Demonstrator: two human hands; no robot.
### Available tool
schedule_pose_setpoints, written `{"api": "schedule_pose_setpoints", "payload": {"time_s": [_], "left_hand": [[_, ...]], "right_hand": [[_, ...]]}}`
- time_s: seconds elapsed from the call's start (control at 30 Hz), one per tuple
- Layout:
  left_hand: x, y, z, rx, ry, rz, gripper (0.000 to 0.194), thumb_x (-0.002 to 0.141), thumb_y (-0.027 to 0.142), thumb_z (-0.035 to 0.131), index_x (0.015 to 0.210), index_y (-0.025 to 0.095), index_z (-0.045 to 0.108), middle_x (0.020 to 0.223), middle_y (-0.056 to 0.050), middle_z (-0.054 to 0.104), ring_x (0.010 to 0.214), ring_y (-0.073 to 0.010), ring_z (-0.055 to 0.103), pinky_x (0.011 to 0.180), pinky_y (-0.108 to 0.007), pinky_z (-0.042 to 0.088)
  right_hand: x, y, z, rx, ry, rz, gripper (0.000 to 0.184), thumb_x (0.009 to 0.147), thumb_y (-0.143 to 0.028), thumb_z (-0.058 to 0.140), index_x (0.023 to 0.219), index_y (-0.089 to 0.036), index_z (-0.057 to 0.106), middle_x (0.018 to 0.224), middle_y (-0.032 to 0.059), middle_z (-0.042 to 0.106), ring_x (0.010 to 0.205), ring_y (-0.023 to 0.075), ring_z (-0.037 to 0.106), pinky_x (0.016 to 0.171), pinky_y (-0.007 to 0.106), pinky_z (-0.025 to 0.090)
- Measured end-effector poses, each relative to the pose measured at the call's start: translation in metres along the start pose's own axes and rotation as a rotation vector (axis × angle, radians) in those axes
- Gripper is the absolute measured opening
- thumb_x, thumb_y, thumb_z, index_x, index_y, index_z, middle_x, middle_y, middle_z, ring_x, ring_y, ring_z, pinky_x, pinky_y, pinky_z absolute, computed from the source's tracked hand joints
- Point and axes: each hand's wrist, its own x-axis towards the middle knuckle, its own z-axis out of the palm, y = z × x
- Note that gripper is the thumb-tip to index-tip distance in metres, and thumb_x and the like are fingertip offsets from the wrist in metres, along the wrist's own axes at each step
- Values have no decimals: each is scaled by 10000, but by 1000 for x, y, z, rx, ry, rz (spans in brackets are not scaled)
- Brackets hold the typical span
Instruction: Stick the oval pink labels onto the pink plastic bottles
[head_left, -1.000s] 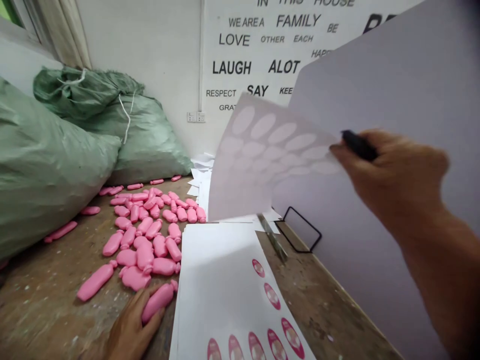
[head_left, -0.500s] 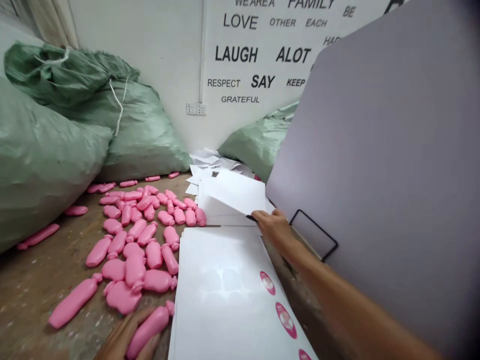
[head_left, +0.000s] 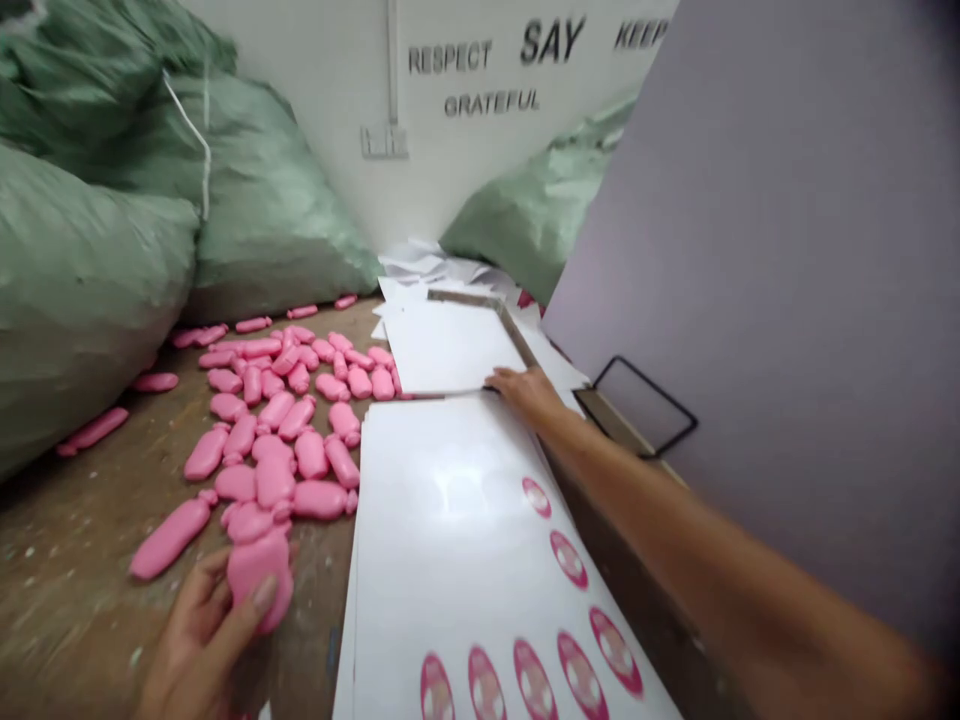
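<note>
In the lower left of the frame, the left hand (head_left: 199, 625) pinches a pink bottle (head_left: 253, 566) between thumb and fingers. At centre, the right hand (head_left: 528, 393) touches the near edge of a white sheet (head_left: 450, 345) (whether its fingers pinch it, I cannot tell). A sticker sheet (head_left: 450, 560) with pink oval labels (head_left: 568, 559) lies lower centre; loose bottles (head_left: 274, 482) cover the desk (head_left: 82, 550) left of it.

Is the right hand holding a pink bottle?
No, the left hand holds a pink bottle, while the right hand is at the near edge of a white sheet.
</note>
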Motion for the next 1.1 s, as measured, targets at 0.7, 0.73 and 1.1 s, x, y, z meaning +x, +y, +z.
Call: {"api": "schedule_pose_setpoints", "payload": {"time_s": [0.7,0.73,1.1], "left_hand": [[-46,-4,110,-221,-632,-189,413,728,239,789,1076,181,574,975,-64,740,955,-198,701,906,-340,514],[-45,-4,110,-221,-620,-181,407,728,243,786,1071,182,576,969,-62,742,973,-201,694,904,-338,512],[-42,-7,111,-248,-605,-194,326,756,234,763,1012,164,575,945,-75,746,949,-208,704,942,-373,511]], "right_hand": [[-242,-125,-25,456,60,-16,165,949,-243,505,906,-219,662,785,15,731,627,175,607,670,327,308],[-241,-126,-25,431,75,-13,168,951,-244,501,895,-217,657,772,14,729,610,172,596,675,328,301],[-237,-132,-25,239,118,-41,254,991,-262,441,848,-216,646,727,19,709,580,170,542,700,340,280]]}}
